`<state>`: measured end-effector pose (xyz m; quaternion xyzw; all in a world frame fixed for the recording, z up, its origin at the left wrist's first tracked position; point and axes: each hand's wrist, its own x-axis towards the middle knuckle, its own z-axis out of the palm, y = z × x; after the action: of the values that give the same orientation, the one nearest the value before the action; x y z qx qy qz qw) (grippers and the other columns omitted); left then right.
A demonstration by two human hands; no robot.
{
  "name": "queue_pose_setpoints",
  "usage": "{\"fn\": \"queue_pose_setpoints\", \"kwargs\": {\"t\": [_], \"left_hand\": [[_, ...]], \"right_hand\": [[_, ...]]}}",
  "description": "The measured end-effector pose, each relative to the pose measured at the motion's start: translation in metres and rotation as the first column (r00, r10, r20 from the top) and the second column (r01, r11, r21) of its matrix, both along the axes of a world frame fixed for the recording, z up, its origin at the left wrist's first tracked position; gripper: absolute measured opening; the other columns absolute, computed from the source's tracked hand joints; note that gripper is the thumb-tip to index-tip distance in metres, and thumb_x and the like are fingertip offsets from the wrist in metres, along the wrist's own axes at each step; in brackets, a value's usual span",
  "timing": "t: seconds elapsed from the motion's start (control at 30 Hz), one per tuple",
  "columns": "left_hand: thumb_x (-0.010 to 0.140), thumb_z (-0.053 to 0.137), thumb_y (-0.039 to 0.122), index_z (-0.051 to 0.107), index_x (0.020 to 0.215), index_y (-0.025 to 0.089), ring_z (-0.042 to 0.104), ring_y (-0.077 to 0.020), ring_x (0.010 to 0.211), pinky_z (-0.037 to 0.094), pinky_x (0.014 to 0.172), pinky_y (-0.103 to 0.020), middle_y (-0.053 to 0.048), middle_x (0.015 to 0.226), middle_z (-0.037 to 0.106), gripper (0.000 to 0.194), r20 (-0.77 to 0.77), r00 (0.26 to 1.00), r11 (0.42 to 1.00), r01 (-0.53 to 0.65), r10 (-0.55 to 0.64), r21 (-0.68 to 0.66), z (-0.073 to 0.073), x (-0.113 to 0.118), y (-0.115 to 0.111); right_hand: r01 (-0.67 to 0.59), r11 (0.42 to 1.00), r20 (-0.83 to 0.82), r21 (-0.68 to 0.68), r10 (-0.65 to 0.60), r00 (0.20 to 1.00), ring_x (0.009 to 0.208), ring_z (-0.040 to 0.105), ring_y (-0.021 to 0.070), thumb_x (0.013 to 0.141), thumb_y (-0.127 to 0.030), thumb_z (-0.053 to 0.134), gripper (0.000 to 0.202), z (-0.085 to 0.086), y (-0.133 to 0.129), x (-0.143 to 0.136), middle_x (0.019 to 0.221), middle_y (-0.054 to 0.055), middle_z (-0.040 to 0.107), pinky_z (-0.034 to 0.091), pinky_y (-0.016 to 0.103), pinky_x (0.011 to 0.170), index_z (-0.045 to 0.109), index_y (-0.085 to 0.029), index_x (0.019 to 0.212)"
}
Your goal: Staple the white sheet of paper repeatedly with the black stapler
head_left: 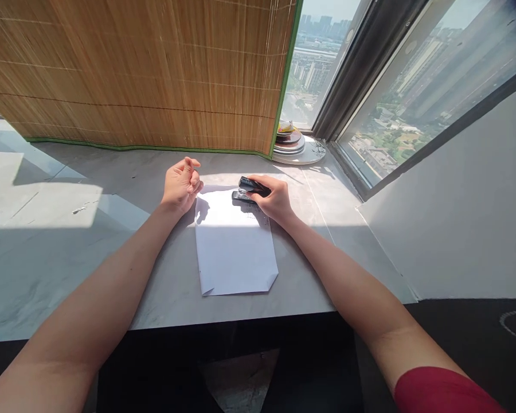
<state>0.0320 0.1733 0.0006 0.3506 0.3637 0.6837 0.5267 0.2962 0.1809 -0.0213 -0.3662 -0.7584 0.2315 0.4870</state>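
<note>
White paper (236,252) lies on the grey stone ledge (172,298), its two near corners creased or folded. My right hand (273,198) is wrapped round a black stapler (247,184) over the far right part of the paper. The stapler's jaws point left, and its rear end is hidden in my hand. Just beyond the paper's far left corner, my left hand (183,182) is raised with curled fingers; anything inside them is too small or hidden to name.
A bamboo blind (146,74) with a green edge hangs down behind the ledge. Stacked plates (290,143) stand in the far right corner by the windows. A white wall (456,201) bounds the right side. Small debris (79,210) lies on the left of the ledge.
</note>
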Motion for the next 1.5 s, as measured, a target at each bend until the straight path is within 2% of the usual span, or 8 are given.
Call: {"fn": "queue_pose_setpoints", "kwargs": {"t": [0.1, 0.23, 0.5, 0.73, 0.93, 1.3, 1.5], "left_hand": [[0.1, 0.073, 0.062, 0.06, 0.078, 0.023, 0.026, -0.0044, 0.027, 0.025, 0.035, -0.026, 0.012, 0.042, 0.033, 0.046, 0.06, 0.996, 0.998, 0.062, -0.06, -0.028, 0.001, 0.001, -0.003], [0.103, 0.065, 0.068, 0.058, 0.078, 0.024, 0.025, -0.0045, 0.026, 0.021, 0.034, -0.026, 0.012, 0.042, 0.027, 0.051, 0.128, 0.987, 0.993, 0.103, -0.095, -0.054, 0.005, 0.003, -0.007], [0.109, 0.056, 0.065, 0.052, 0.074, 0.021, 0.012, -0.0011, 0.029, 0.017, 0.036, -0.021, 0.013, 0.04, 0.025, 0.057, 0.099, 0.984, 0.989, 0.148, -0.146, -0.009, 0.005, 0.004, -0.007], [0.097, 0.066, 0.075, 0.045, 0.071, 0.021, 0.013, -0.0008, 0.029, 0.021, 0.035, -0.02, 0.013, 0.042, 0.022, 0.064, 0.108, 0.976, 0.982, 0.19, -0.188, -0.015, 0.007, 0.0, -0.008], [0.104, 0.055, 0.074, 0.046, 0.07, 0.022, 0.013, -0.002, 0.028, 0.025, 0.034, -0.02, 0.013, 0.042, 0.022, 0.063, 0.116, 0.965, 0.97, 0.239, -0.234, -0.036, 0.009, -0.001, -0.01], [0.106, 0.056, 0.072, 0.047, 0.073, 0.025, 0.016, -0.0052, 0.028, 0.026, 0.035, -0.025, 0.011, 0.041, 0.023, 0.059, 0.156, 0.969, 0.974, 0.206, -0.19, -0.091, 0.012, 0.001, -0.01], [0.106, 0.055, 0.072, 0.058, 0.08, 0.026, 0.019, -0.0063, 0.03, 0.024, 0.036, -0.027, 0.01, 0.044, 0.021, 0.054, 0.178, 0.975, 0.985, 0.15, -0.132, -0.089, 0.013, 0.005, -0.01]], "right_hand": [[0.008, 1.0, -0.003, -0.002, -0.008, 1.0, 0.107, 0.079, 0.0262, 0.083, -0.016, 0.079, 0.034, 0.001, -0.002, -0.001, 0.116, 0.006, 0.084, 0.064, 0.047, 0.104, 0.083, -0.024, 0.115], [-0.01, 1.0, 0.002, 0.001, 0.01, 1.0, 0.107, 0.078, 0.0258, 0.081, -0.013, 0.079, 0.035, 0.001, -0.005, -0.002, 0.116, 0.005, 0.084, 0.064, 0.046, 0.104, 0.084, -0.024, 0.114], [-0.014, 1.0, 0.045, 0.0, 0.014, 0.999, 0.108, 0.078, 0.0259, 0.083, -0.014, 0.078, 0.034, 0.002, -0.006, -0.002, 0.116, 0.004, 0.083, 0.063, 0.047, 0.105, 0.084, -0.026, 0.114], [-0.027, 1.0, 0.02, 0.012, 0.027, 0.999, 0.106, 0.078, 0.0258, 0.081, -0.013, 0.078, 0.035, 0.001, -0.006, -0.001, 0.115, 0.004, 0.083, 0.064, 0.047, 0.103, 0.084, -0.026, 0.113], [-0.029, 1.0, 0.034, 0.0, 0.029, 0.999, 0.107, 0.078, 0.0258, 0.083, -0.014, 0.078, 0.034, 0.0, -0.005, -0.001, 0.117, 0.004, 0.083, 0.063, 0.047, 0.104, 0.084, -0.026, 0.114], [-0.039, 0.999, 0.014, 0.007, 0.038, 0.999, 0.106, 0.078, 0.0262, 0.082, -0.016, 0.077, 0.034, 0.001, -0.006, -0.002, 0.116, 0.005, 0.084, 0.063, 0.048, 0.104, 0.084, -0.025, 0.114], [-0.019, 1.0, 0.046, -0.022, 0.02, 0.999, 0.108, 0.078, 0.0256, 0.082, -0.014, 0.078, 0.035, 0.003, -0.007, -0.002, 0.117, 0.005, 0.083, 0.064, 0.047, 0.105, 0.084, -0.026, 0.114]]}}
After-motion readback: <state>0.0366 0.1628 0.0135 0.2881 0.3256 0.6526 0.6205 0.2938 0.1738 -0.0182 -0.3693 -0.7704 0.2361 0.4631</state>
